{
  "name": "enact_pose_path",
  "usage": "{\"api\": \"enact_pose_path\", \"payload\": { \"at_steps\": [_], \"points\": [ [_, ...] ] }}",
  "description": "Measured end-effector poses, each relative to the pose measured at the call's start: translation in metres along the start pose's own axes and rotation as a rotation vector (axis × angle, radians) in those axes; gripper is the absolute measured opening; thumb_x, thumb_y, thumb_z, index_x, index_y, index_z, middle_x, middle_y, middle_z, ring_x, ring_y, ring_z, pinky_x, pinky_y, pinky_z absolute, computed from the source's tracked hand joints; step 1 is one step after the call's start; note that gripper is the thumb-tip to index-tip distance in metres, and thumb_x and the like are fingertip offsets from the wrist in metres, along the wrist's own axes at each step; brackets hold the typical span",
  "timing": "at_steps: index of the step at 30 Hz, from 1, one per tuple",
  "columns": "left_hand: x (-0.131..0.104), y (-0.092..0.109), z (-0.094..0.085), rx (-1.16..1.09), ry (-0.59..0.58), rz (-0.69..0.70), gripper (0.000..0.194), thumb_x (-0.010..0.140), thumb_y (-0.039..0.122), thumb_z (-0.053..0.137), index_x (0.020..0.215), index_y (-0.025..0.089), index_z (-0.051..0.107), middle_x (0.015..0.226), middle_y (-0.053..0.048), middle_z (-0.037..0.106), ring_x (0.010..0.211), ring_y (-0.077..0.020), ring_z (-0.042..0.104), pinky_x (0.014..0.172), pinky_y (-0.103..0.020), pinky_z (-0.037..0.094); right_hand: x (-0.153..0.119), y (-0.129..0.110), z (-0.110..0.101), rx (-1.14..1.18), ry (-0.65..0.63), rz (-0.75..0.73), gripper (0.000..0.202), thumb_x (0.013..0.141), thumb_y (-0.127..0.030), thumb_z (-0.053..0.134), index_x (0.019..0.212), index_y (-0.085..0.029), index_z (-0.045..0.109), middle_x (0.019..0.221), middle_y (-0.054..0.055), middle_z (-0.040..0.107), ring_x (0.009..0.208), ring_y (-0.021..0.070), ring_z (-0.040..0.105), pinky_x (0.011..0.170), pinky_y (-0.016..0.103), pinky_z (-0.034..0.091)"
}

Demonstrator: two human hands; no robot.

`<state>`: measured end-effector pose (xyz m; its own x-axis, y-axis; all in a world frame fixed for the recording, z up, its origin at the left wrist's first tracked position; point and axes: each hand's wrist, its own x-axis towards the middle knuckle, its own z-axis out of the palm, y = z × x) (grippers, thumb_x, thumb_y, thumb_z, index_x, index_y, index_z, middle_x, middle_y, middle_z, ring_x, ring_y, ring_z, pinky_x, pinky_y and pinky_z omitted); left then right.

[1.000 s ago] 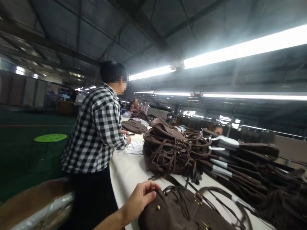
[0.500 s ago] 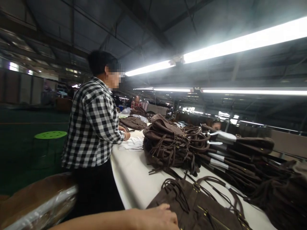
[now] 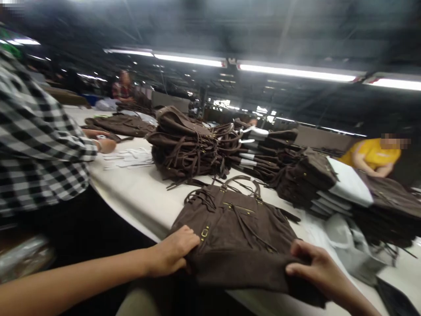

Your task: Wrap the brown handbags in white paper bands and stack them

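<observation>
A dark brown handbag (image 3: 243, 228) with brass zips, a buckle and thin straps lies at the near edge of the table, its handles pointing away from me. My left hand (image 3: 179, 250) is closed on the bag's left side near its bottom, fingers curled over the cloth. At the lower right corner, my right hand (image 3: 312, 263) pinches the bag between thumb and fingers. The bag's bottom edge hangs over the table's rim. Its underside is hidden.
Piled brown bags (image 3: 187, 149) stand behind on the white table (image 3: 138, 184), with another stack (image 3: 388, 197) at right beside white bags (image 3: 351, 250). A co-worker in a checked shirt (image 3: 42, 145) is close at left, hands near white strips (image 3: 131, 158). Another person wears yellow (image 3: 373, 153).
My view has swung to the right. My right hand has come into view holding the bag, and my left hand is now closed on its left side. The checked-shirt co-worker appears nearer the left edge.
</observation>
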<state>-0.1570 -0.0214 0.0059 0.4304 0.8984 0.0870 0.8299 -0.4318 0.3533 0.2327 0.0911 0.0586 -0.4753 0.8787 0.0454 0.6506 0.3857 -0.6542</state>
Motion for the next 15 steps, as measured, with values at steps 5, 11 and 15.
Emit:
{"api": "enact_pose_path", "payload": {
  "at_steps": [5,11,15],
  "points": [
    [0.012,-0.010,-0.058,-0.248,-0.032,0.009,0.015,0.075,0.017,0.066,0.086,0.020,0.057,0.084,0.003,0.060,0.084,-0.0151,0.053,0.073,-0.023,0.035,0.000,0.003,-0.022,0.156,-0.067,-0.011,0.034,0.066,-0.043,0.075,0.067,-0.017,0.054,0.063,-0.002,0.053,0.062,0.0128,0.048,0.055,0.023,0.035],
    [0.080,-0.036,-0.113,-0.394,-0.054,-0.058,0.026,0.072,0.039,0.067,0.073,0.014,0.062,0.065,0.002,0.054,0.066,-0.0119,0.047,0.060,-0.021,0.032,0.024,0.010,-0.018,0.254,-0.287,0.095,0.035,0.073,-0.046,0.069,0.088,-0.015,0.068,0.081,0.003,0.068,0.076,0.0180,0.060,0.067,0.025,0.045],
    [0.090,-0.044,-0.100,-0.442,-0.098,-0.096,0.028,0.070,0.041,0.068,0.071,0.014,0.061,0.059,0.004,0.049,0.058,-0.0101,0.042,0.054,-0.021,0.029,0.008,0.002,-0.014,0.063,-0.174,0.078,0.039,0.081,-0.044,0.063,0.108,-0.018,0.071,0.100,0.007,0.070,0.092,0.0226,0.064,0.081,0.030,0.049]
  ]
}}
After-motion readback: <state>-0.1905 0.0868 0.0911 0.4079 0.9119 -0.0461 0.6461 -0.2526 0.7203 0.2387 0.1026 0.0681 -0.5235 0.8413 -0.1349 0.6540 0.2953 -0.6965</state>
